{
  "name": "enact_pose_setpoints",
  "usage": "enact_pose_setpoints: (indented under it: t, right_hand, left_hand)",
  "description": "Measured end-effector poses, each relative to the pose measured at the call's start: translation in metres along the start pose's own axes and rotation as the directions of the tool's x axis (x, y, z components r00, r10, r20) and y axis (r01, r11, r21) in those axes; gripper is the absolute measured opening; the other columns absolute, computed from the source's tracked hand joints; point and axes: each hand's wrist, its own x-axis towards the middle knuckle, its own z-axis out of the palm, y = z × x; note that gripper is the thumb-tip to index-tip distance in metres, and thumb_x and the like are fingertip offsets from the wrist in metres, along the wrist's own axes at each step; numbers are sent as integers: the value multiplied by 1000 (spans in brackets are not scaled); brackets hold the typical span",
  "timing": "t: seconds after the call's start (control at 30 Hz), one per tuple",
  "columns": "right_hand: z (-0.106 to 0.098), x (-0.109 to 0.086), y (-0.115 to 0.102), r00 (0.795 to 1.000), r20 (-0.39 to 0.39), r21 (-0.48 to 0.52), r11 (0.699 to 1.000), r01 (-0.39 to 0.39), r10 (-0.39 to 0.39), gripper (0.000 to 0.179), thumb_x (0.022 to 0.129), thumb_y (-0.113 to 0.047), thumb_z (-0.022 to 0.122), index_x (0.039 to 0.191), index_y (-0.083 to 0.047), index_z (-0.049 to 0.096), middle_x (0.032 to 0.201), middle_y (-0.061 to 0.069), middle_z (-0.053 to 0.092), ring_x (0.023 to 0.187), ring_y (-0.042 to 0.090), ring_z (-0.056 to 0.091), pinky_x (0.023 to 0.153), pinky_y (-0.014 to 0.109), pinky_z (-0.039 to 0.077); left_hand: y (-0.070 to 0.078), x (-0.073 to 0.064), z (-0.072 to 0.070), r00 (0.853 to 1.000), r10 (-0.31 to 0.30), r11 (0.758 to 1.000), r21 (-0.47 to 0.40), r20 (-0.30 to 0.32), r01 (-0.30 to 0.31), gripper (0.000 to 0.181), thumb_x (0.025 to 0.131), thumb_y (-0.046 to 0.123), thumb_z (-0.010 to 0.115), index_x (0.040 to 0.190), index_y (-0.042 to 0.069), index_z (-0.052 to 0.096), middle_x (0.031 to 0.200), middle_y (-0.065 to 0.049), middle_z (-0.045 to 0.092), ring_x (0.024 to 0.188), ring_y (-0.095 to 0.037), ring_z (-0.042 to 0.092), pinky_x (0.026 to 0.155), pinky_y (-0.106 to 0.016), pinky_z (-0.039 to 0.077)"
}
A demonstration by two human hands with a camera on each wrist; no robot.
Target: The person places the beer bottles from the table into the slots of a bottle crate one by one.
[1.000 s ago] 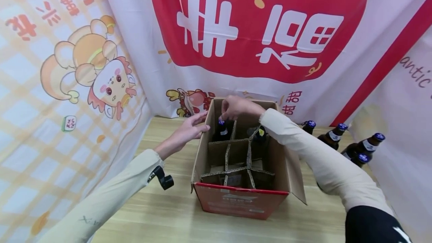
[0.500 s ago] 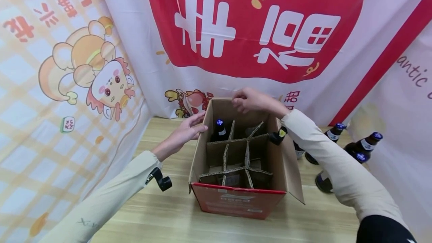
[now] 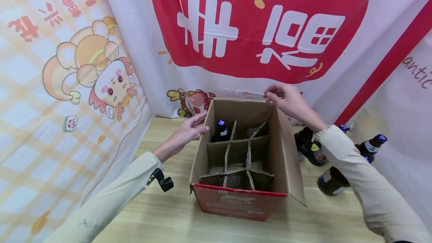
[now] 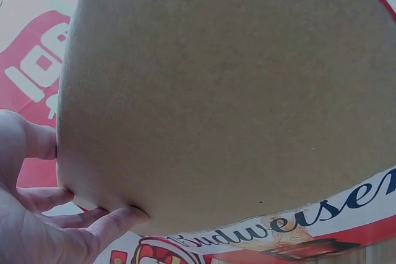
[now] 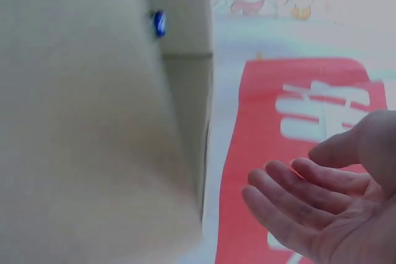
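Observation:
A brown cardboard box (image 3: 240, 207) with a red front stands on the wooden table, its top spread open. Crossed cardboard dividers (image 3: 249, 156) split its inside into cells. In the back-left cell stands a dark bottle (image 3: 221, 128) with a blue cap, whose top also shows in the right wrist view. My left hand (image 3: 185, 134) rests its thumb and extended fingers against the box's left side; in the left wrist view its fingertips (image 4: 136, 213) press the cardboard. Past the box's back-right corner, my right hand (image 3: 288, 99) hangs in the air, fingers loosely bent, holding nothing.
Several dark blue-capped bottles (image 3: 372, 146) stand on the table (image 3: 162, 216) to the right of the box, partly hidden by my right sleeve. A right side flap (image 3: 297, 171) sticks outward. A printed cloth (image 3: 216, 74) hangs close behind the box.
My right hand has let go of the bottle's cap in the back-left cell, lifted out of the box and moved right. My left hand has stayed at the box's left side.

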Motion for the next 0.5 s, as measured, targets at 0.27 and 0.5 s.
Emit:
enact_pose_setpoints:
  t: [0.27,0.5]
  right_hand:
    - [-23,-29,37,992,-98,-111,990,-87,76,28,105,-14,61,127,3,65,124,27,69,115,44,68,102,61,55]
    - [-21,-59,82,971,-81,-106,967,-231,223,35,110,-18,52,132,9,58,129,33,63,122,48,60,106,66,50]
  left_hand:
    - [1,2,1,1000,5,1000,16,1,-5,74,103,15,61,167,14,24,171,-17,28,149,-41,41,118,-60,42]
    - [-1,3,1,1000,-2,1000,30,-1,2,73,104,16,60,167,14,24,170,-17,30,149,-41,41,118,-59,43]
